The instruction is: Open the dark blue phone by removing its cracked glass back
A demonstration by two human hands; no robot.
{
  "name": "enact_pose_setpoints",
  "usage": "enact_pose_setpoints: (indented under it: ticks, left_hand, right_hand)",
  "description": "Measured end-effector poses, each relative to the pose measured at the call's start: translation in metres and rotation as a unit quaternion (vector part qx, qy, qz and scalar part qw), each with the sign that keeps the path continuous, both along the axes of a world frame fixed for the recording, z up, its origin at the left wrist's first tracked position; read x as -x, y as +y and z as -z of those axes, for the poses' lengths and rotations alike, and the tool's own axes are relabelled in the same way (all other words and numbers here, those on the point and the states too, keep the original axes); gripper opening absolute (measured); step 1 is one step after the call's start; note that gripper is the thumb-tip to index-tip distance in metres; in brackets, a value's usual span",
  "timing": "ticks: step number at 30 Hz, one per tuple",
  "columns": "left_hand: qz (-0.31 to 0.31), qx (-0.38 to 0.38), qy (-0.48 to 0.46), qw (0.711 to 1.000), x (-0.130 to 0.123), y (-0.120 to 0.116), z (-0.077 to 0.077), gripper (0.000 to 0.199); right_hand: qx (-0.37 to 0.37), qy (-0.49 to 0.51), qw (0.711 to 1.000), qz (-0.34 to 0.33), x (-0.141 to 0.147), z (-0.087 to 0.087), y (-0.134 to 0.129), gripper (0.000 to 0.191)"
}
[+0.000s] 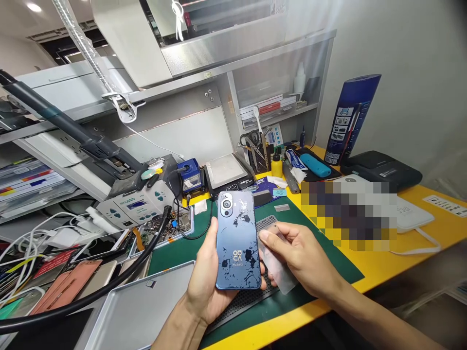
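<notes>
Green mat, yellow bench; shelving at 12 o'clock. Left hand half-curled round patchy blue phone; right hand pinches translucent film.

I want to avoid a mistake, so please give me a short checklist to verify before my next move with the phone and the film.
1. Phone held in the left hand: ok, its back faces the camera.
2. Film held in the right hand: ok, pinched by the thumb and fingers.
3. Lenses not covered: ok, in plain sight.
4. Phone back free of marks: not ok, dark patches and specks show on it.
5. Phone screen undamaged: cannot tell, it faces away.
6. Film apart from phone: cannot tell, they are very close at the edge.
</notes>
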State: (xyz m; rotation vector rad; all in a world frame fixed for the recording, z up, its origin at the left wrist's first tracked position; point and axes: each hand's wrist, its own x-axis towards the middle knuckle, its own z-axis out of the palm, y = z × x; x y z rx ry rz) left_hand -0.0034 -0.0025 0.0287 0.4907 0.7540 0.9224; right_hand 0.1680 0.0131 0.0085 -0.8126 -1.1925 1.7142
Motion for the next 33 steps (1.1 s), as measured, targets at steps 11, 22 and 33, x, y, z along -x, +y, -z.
enact_pose_setpoints:
  ticks: [11,22,33]
  left_hand:
    - [0.007,0.018,0.017,1.000,-0.005,-0.001,-0.002,0.080]
    - [0.033,0.039,0.052,0.997,-0.001,-0.003,-0.002,0.083]
    - [0.055,0.050,0.079,0.994,0.002,-0.003,-0.004,0.083]
  right_hand:
    - [0.044,0.011,0.998,0.039,0.000,0.002,0.002,0.037]
    - [0.071,0.007,0.996,0.048,-0.004,0.001,0.007,0.040]
    - [0.092,-0.028,0.992,0.080,-0.012,-0.004,0.012,0.038]
